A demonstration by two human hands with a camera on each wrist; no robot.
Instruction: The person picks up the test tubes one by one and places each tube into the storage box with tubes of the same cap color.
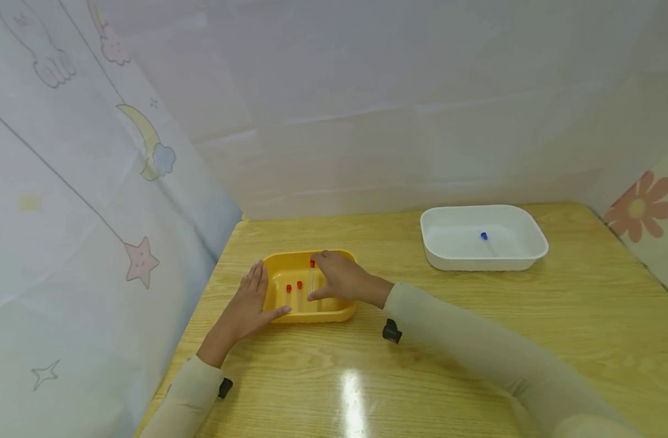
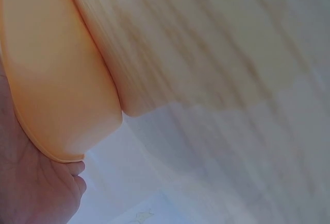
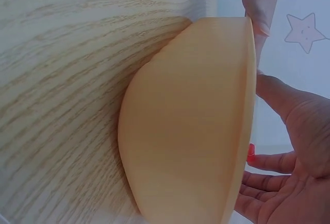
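My left hand (image 1: 247, 307), thumb spread from straight fingers, rests against the yellow tray's (image 1: 310, 317) left end. Right of two red-capped tubes (image 1: 288, 289), my right hand (image 1: 342, 278) pinches a third tube (image 1: 311, 283) between thumb and fingers. The right wrist view shows its red cap (image 3: 251, 153) beyond the rim; the head view alone shows a blue-capped tube (image 1: 484, 236).

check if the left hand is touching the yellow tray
Touching. The left wrist view shows the left hand against the rim of the yellow tray, with no gap where they meet.
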